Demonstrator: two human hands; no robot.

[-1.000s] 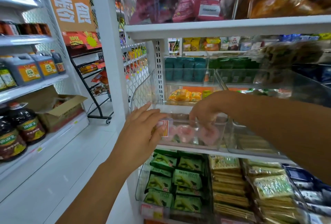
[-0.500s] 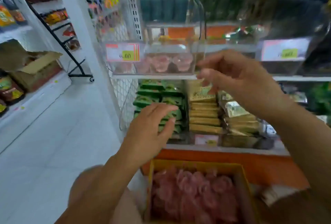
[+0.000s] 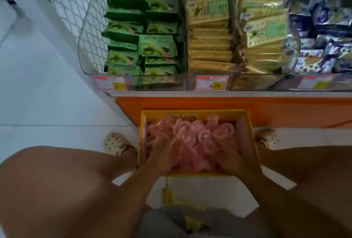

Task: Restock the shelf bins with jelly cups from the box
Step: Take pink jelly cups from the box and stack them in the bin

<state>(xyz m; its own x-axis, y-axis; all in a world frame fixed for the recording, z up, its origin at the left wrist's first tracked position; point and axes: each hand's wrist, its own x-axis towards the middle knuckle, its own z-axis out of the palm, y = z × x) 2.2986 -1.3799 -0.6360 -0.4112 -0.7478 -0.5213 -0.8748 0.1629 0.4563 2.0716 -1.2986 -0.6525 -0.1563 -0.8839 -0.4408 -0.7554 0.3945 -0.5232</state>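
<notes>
Two hands are recorded inside the box, both lowered there from half a second ago, when they were raised, empty, in front of the shelf.

- Left hand (image 3: 163, 154): set into the near left part of the pile, fingers bent down among the jelly cups (image 3: 200, 136). The fingertips are buried and blurred, so it cannot be told whether any cup is gripped.
- Right hand (image 3: 234, 161): set into the near right part of the pile in the same way. Its grip likewise cannot be told.
- Jelly cups: pink, heaped loose, filling the box from wall to wall.
- Box (image 3: 190, 113): yellow, open-topped, placed on the floor (image 3: 47, 94) between the knees, with its far wall close to the orange base (image 3: 266, 110) of the shelf.
- Shoes: one pale perforated shoe is noted on either side of the box, left (image 3: 114, 142) and right (image 3: 266, 137).
- Bottom shelf, now filling the upper view, which has tipped downward since the earlier frame: green packets (image 3: 152, 45) at left, tan cracker packs (image 3: 209, 43) in the middle and blue packets (image 3: 323, 47) at right, all held in clear bins (image 3: 293, 34).
- Price tag (image 3: 211, 83): red and yellow, fixed to the front of the middle bin.
- Wire panel (image 3: 89, 18): white mesh, closing the left end of the shelf.
</notes>
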